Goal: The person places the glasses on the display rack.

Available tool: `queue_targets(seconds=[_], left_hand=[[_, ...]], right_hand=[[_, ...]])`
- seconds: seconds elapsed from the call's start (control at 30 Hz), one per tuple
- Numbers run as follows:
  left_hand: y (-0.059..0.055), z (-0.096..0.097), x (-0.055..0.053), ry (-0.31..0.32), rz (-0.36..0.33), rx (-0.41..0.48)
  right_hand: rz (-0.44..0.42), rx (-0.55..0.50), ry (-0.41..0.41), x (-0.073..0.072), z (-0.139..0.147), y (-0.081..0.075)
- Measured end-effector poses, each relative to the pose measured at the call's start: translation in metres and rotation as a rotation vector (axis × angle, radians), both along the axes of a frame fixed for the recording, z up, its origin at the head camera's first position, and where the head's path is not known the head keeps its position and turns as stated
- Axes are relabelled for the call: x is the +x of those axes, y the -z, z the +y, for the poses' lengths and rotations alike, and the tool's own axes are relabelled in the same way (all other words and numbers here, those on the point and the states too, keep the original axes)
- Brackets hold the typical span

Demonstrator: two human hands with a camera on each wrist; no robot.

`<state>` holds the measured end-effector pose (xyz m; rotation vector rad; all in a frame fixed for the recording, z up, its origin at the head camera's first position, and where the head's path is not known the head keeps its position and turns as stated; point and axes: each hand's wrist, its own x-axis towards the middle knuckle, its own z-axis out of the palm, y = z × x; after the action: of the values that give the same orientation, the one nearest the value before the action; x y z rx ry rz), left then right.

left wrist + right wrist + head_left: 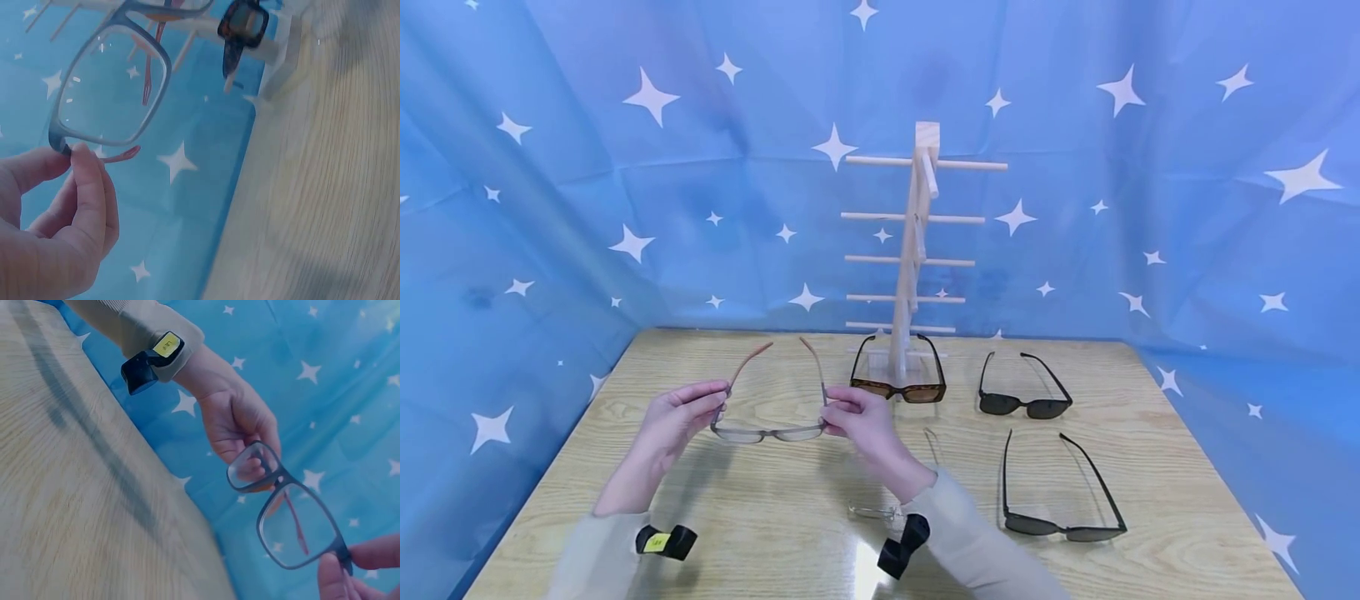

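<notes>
A pair of grey-framed eyeglasses [765, 435] with clear lenses and reddish temple tips is held up over the table, temples unfolded and pointing away from me. My left hand [679, 414] pinches it near the left hinge; in the left wrist view the thumb and fingers [90, 187] meet at the frame corner. My right hand [867, 425] pinches the opposite hinge, its fingertips [334, 575] at the corner of the frame. Just beyond the right hand, tortoiseshell sunglasses [898, 392] lie at the foot of the wooden display rack [906, 275].
Two dark sunglasses, one farther back [1025, 407] and one nearer [1063, 530], lie with temples spread on the table's right side. Clear-framed glasses [871, 511] lie partly hidden under my right forearm. The rack's pegs stick out sideways. A blue star-patterned cloth [760, 275] hangs behind the table.
</notes>
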<state>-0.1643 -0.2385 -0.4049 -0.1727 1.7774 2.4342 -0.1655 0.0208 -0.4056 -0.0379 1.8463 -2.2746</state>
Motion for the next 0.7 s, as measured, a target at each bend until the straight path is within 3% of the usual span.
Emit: queue_targets(seconds=[0.33, 0.7], left_hand=[[-0.005, 0.025, 0.001, 0.031, 0.023, 0.016], [-0.009, 0.055, -0.003, 0.093, 0.031, 0.021]], right_hand=[[0.022, -0.006, -0.043, 0.014, 0.030, -0.010], [0.010, 0.013, -0.010, 0.023, 0.064, -0.013]])
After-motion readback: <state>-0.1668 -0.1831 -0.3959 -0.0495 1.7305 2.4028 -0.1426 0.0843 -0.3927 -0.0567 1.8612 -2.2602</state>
